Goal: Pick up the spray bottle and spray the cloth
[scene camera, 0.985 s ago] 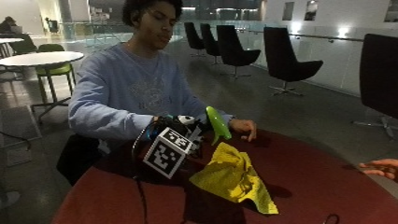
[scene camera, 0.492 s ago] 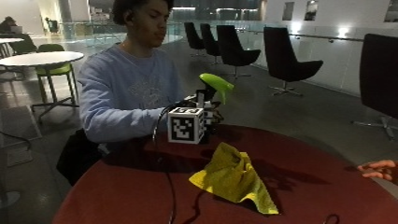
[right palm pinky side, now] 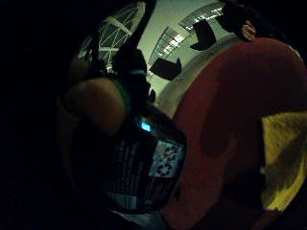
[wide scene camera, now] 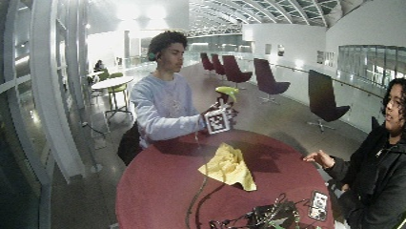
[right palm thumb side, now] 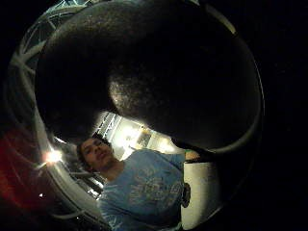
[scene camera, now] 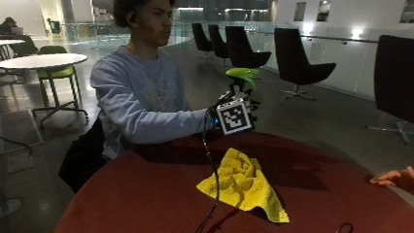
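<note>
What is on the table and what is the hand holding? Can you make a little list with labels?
hand: gloved right hand raised above the table, gripping the spray bottle
spray bottle: spray bottle with a green top, held up in the air, off the table
cloth: yellow cloth crumpled on the table, not touched
table: round red table
spraying: cannot tell

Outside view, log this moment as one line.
gloved right hand: holds green-topped spray bottle raised | crumpled yellow cloth: on round red table
</note>
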Demonstrator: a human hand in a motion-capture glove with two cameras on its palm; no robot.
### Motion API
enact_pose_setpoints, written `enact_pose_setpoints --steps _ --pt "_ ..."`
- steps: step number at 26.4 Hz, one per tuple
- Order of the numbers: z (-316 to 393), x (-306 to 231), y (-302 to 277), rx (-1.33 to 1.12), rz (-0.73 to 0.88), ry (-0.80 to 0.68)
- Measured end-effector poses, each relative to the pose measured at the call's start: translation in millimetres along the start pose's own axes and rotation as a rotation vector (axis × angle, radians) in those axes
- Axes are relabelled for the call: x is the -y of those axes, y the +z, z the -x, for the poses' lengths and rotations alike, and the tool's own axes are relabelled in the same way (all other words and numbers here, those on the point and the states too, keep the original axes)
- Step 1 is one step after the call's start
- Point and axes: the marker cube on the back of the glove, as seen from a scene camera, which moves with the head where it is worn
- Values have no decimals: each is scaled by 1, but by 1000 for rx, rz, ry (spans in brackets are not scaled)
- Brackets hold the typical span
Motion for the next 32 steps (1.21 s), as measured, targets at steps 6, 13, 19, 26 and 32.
enact_pose_setpoints --steps 6,13,19,26,32 --pt "-38 20 43 -121 75 -13" --pt "-58 30 72 -89 82 9" --pt "-64 29 77 -86 113 18" --pt "-80 34 77 -168 57 11" --pt "-63 13 65 -82 123 29"
